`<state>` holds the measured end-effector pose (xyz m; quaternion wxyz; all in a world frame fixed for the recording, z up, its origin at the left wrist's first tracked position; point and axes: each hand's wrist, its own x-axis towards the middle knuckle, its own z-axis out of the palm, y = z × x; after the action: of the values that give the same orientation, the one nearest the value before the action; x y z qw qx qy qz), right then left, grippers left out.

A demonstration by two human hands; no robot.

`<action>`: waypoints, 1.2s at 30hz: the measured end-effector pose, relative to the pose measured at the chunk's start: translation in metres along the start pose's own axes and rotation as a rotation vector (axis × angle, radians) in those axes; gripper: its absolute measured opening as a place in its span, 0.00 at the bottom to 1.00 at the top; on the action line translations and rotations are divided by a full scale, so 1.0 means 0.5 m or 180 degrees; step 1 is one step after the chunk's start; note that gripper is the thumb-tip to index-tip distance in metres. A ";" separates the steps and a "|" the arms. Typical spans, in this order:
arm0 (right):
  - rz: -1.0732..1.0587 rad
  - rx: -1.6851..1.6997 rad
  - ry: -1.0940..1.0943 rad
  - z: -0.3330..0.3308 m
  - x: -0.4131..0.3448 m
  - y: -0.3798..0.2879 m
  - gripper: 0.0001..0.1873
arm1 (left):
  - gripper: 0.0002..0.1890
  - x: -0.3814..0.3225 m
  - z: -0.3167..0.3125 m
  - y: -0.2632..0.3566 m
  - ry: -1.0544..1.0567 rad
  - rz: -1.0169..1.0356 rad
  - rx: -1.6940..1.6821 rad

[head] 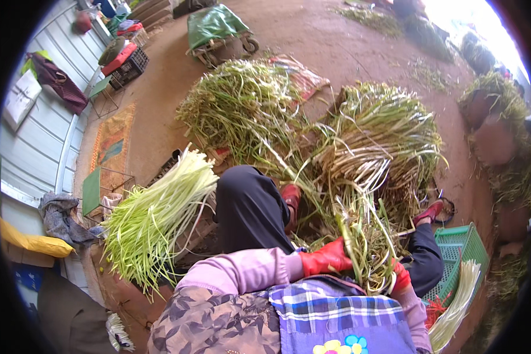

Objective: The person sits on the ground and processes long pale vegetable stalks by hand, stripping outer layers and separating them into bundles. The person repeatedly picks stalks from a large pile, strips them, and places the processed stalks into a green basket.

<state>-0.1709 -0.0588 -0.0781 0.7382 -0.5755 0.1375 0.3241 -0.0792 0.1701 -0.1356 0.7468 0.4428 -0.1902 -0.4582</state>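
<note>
Both hands wear red gloves and hold a loose bunch of long, partly dry leafy stalks (371, 248) above my lap. My left hand (326, 260) grips its left side near a thick green stalk, with the fingertips hidden behind the leaves. On the lower right, my right hand (400, 278) is closed around the bunch's edge, partly covered by leaves. Just beyond lies a big heap of untrimmed stalks (376, 132), with a second leafy heap (248, 101) to its left. Trimmed, pale yellow-green stalks (163, 217) lie in a thick pile beside my left knee.
A green plastic basket (458, 254) stands at my right, with a slim bundle of pale stalks (458, 305) and red ties (437, 307) by it. Farther off are a cart under a green sheet (214, 24), a small green stool (92, 191) and a black crate (126, 71).
</note>
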 end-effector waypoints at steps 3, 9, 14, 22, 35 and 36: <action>-0.0566 0.0220 -0.0142 0.061 0.004 -0.076 0.27 | 0.17 -0.064 -0.010 0.093 0.0620 0.0176 0.0254; -0.1464 -0.0388 -0.0527 0.196 0.178 -0.302 0.25 | 0.13 -0.226 -0.105 0.406 0.1716 0.0784 0.0216; -0.5791 -0.2766 -0.1063 0.385 0.380 -0.614 0.32 | 0.15 -0.386 -0.224 0.674 0.3324 0.1786 0.1587; -0.2545 -0.0410 -0.0821 0.160 0.363 -0.595 0.21 | 0.21 -0.279 -0.781 1.114 0.4510 0.1760 0.4330; -0.1715 -0.0036 0.2623 -0.254 0.135 -0.313 0.16 | 0.17 0.600 -0.419 0.335 0.1058 -0.0528 0.4029; -0.1766 -0.0016 0.2624 -0.266 0.124 -0.307 0.15 | 0.18 0.615 -0.372 0.288 0.0978 -0.0485 0.3922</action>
<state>-0.0040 -0.1832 -0.0371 0.6794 -0.6724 0.2589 -0.1388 0.2794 0.0255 -0.1520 0.3394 0.8639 -0.2775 -0.2479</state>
